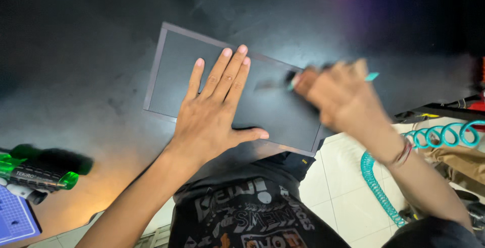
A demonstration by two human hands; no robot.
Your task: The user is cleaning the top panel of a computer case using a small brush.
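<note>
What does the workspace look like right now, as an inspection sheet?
Surface: dark matte table, smudged.
Job's things: flat dark panel with grey border; small teal-tipped tool, blurred.
Clutter: green-handled tools and a blue mat at the left edge.
Grippers: left hand flat on the panel; right hand grips the tool at the panel's right end.
Cables: coiled teal hose at right.
Surroundings: white tiled floor.

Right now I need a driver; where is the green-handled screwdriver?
In the head view, the green-handled screwdriver lies at the dark table's left edge, beside the blue cutting mat.
</note>
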